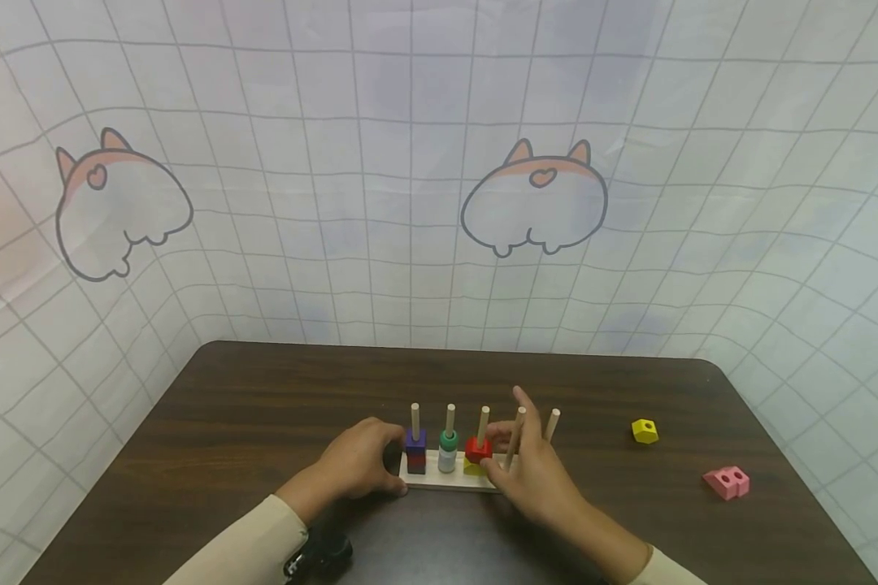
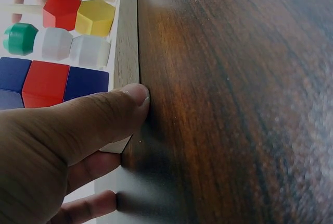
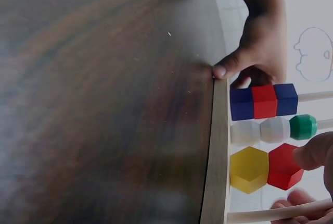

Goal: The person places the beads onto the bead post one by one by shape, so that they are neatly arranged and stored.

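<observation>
A wooden peg stand [image 1: 442,486] with a row of upright pegs sits on the table. My left hand [image 1: 358,459] holds its left end, thumb [image 2: 136,95] against the front edge. Beside that hand, the first peg carries two blue cubes with a red cube [image 3: 264,101] between them. White beads [image 2: 53,44] topped by a green bead [image 3: 303,126] fill the second peg. On the third, a red faceted block [image 1: 479,449] rests over a yellow one [image 3: 249,170]. My right hand [image 1: 534,475] pinches the red block with its thumb, its other fingers behind, around the fourth peg.
A yellow block [image 1: 645,431] with a hole lies to the right on the dark wooden table [image 1: 263,390]. Pink blocks [image 1: 728,482] lie further right. Behind the table hangs a white gridded curtain [image 1: 380,162].
</observation>
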